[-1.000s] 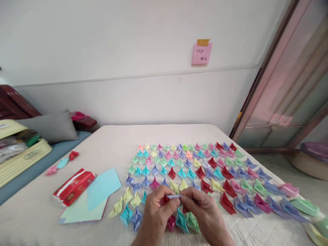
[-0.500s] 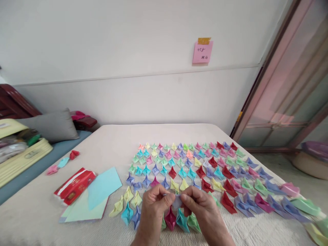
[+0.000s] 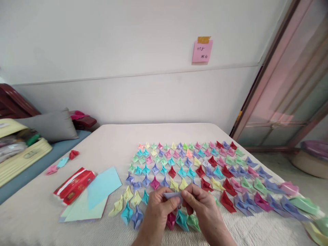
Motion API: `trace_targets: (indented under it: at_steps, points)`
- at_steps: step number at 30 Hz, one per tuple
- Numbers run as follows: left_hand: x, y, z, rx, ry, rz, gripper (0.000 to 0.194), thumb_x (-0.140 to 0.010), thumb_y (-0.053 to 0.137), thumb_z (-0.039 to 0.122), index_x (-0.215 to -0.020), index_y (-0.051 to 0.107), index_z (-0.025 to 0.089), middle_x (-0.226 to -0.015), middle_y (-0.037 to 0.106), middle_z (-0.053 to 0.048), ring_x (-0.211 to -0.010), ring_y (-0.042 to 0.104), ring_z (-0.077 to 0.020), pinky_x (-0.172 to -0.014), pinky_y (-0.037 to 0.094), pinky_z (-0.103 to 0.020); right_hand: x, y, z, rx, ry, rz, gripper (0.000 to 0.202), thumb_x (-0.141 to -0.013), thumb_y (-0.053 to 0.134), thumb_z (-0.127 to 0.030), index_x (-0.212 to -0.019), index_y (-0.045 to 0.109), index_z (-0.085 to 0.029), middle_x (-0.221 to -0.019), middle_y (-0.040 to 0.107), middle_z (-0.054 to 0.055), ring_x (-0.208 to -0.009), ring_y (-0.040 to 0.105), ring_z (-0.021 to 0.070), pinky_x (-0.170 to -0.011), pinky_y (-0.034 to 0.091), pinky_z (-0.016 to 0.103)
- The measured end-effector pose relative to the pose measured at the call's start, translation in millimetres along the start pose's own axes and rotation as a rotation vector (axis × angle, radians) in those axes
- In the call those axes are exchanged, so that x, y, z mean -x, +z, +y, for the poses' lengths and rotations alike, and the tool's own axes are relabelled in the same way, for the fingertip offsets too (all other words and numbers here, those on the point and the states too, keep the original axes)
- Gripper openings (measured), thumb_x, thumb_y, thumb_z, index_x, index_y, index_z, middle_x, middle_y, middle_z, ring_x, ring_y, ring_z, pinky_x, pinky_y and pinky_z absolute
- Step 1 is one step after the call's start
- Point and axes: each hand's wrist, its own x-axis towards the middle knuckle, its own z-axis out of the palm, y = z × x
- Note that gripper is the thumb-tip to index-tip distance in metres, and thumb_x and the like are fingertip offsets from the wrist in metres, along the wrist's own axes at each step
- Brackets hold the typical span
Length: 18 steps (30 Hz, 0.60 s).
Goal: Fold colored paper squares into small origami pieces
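Note:
A small folded piece of lavender paper is pinched between my two hands, low in the middle of the view. My left hand grips its left part between thumb and bent fingers. On the right side, my right hand holds its edge with thumb and forefinger. Folded paper boats in many colours stand in rows behind and around the hands, among them a magenta one and a cyan one just below the paper. My hands hide some of the boats.
On the left lie a red packet, a light blue sheet over pale green sheets, and small folded pieces. A pink note hangs on the wall. A yellow case and grey cushion sit far left.
The lavender paper has turned and now shows a longer, pointed side toward the left. My left hand has shifted slightly right, and my fingers have changed their hold.

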Motion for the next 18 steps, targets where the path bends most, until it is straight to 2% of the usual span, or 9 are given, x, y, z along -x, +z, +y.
trace_targets:
  at_steps: [2, 5, 7, 10, 13, 15, 18]
  points:
    - [-0.9, 1.4, -2.6, 0.003, 0.011, 0.014, 0.025, -0.073, 0.076, 0.029, -0.062, 0.058, 0.015, -0.051, 0.05, 0.005, -0.048, 0.042, -0.0081, -0.049, 0.028, -0.021, -0.5, -0.5, 2.2, -0.01, 0.006, 0.009, 0.043, -0.068, 0.076, -0.054, -0.054, 0.056, -0.018, -0.045, 0.05, -0.006, -0.04, 0.04, 0.0085, -0.044, 0.027, 0.022]
    - [-0.4, 4.2, -3.1, 0.069, 0.005, -0.009, 0.018, -0.071, 0.076, 0.025, -0.072, 0.063, 0.014, -0.059, 0.06, 0.002, -0.055, 0.05, -0.0103, -0.053, 0.034, -0.021, -1.5, -1.2, 4.6, -0.03, 0.002, 0.04, 0.044, -0.069, 0.074, -0.055, -0.054, 0.056, -0.018, -0.044, 0.048, -0.006, -0.04, 0.037, 0.0082, -0.044, 0.026, 0.022]
    - [0.9, 5.8, -1.6, 0.088, 0.005, -0.007, 0.019, -0.069, 0.077, 0.024, -0.079, 0.065, 0.013, -0.065, 0.065, 0.0, -0.061, 0.055, -0.0122, -0.058, 0.038, -0.022, -2.1, -1.6, 5.0, -0.032, -0.002, 0.048, 0.044, -0.07, 0.073, -0.055, -0.053, 0.056, -0.019, -0.044, 0.048, -0.006, -0.04, 0.037, 0.0086, -0.045, 0.026, 0.023]
    - [3.4, 6.8, 0.9, 0.068, 0.034, 0.048, 0.026, -0.068, 0.078, 0.023, -0.087, 0.062, 0.015, -0.063, 0.065, 0.002, -0.057, 0.053, -0.0105, -0.054, 0.037, -0.021, -2.2, -1.7, 4.4, -0.016, -0.001, 0.035, 0.043, -0.074, 0.069, -0.055, -0.054, 0.058, -0.019, -0.044, 0.048, -0.005, -0.041, 0.037, 0.0094, -0.045, 0.027, 0.024]
    - [5.3, 6.2, 2.7, 0.063, 0.057, 0.055, 0.032, -0.071, 0.077, 0.024, -0.095, 0.056, 0.018, -0.062, 0.063, 0.005, -0.053, 0.05, -0.0087, -0.052, 0.035, -0.02, -0.6, -2.4, 3.6, 0.043, -0.025, 0.039, 0.043, -0.082, 0.062, -0.052, -0.055, 0.058, -0.019, -0.043, 0.047, -0.005, -0.042, 0.04, 0.0105, -0.045, 0.03, 0.024]
    - [6.1, 5.1, 3.9, 0.034, 0.075, 0.045, 0.035, -0.074, 0.075, 0.024, -0.102, 0.055, 0.018, -0.066, 0.064, 0.004, -0.055, 0.052, -0.0093, -0.053, 0.036, -0.02, 1.2, -3.2, 3.5, 0.158, -0.141, 0.077, 0.034, -0.086, 0.06, -0.044, -0.063, 0.064, -0.02, -0.052, 0.057, -0.001, -0.049, 0.051, 0.014, -0.05, 0.039, 0.025]
    - [7.2, 2.6, 4.8, -0.115, 0.135, 0.059, 0.04, -0.081, 0.068, 0.023, -0.117, 0.051, 0.019, -0.075, 0.066, 0.001, -0.064, 0.057, -0.013, -0.058, 0.042, -0.022, 3.9, -3.8, 5.2, 0.398, -0.455, 0.121, 0.011, -0.086, 0.062, -0.027, -0.091, 0.071, -0.024, -0.087, 0.072, 0.005, -0.082, 0.066, 0.0222, -0.073, 0.051, 0.032]
